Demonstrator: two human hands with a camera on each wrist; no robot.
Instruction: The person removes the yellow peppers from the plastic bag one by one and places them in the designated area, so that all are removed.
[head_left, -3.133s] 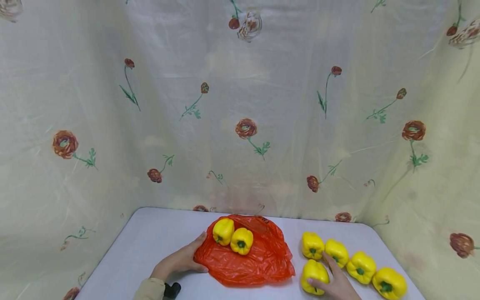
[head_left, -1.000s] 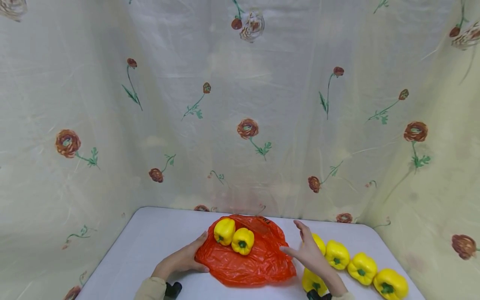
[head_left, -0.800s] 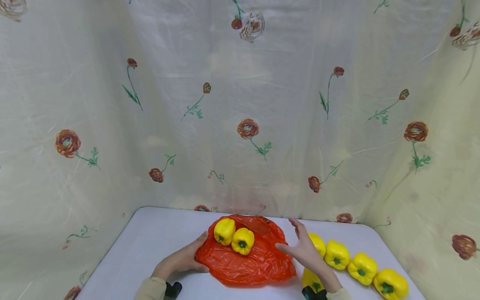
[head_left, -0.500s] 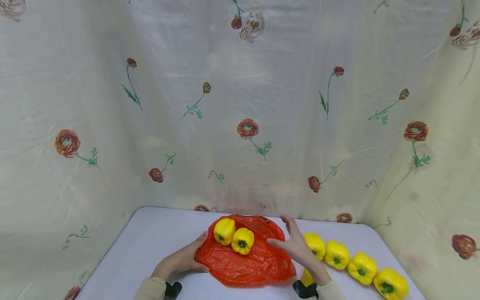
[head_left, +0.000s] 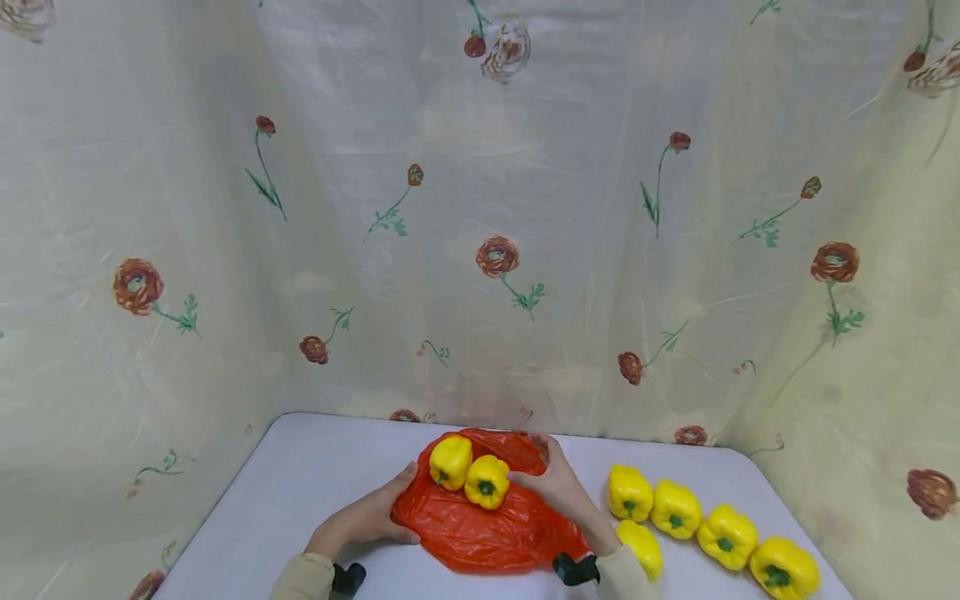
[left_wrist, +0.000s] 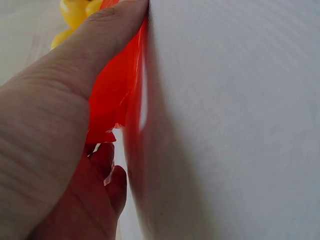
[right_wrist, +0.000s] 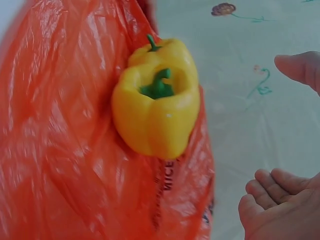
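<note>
Two yellow bell peppers (head_left: pixel 468 473) lie side by side on the red plastic bag (head_left: pixel 480 533), green stems facing me. My left hand (head_left: pixel 371 514) holds the bag's left side, thumb at the near edge and fingers farther back. Some of its fingers (left_wrist: pixel 116 190) show beside the red film in the left wrist view. Over the right part of the bag is my right hand (head_left: pixel 558 485), thumb and fingers spread with nothing between them. Its thumb tip comes close to the right-hand pepper. In the right wrist view, the pepper pair (right_wrist: pixel 157 112) sits left of that hand.
Several more yellow bell peppers (head_left: pixel 726 533) stand on the white table (head_left: pixel 322 454) at the right, most in a slanting row. One pepper (head_left: pixel 641 550) is nearer, partly behind my right sleeve (head_left: pixel 622 575). Floral curtains (head_left: pixel 480 333) hang behind and on both sides.
My right hand, earlier touching the near pepper at the right, has moved left over the bag to beside the two peppers. My left hand stays at the bag's left side.
</note>
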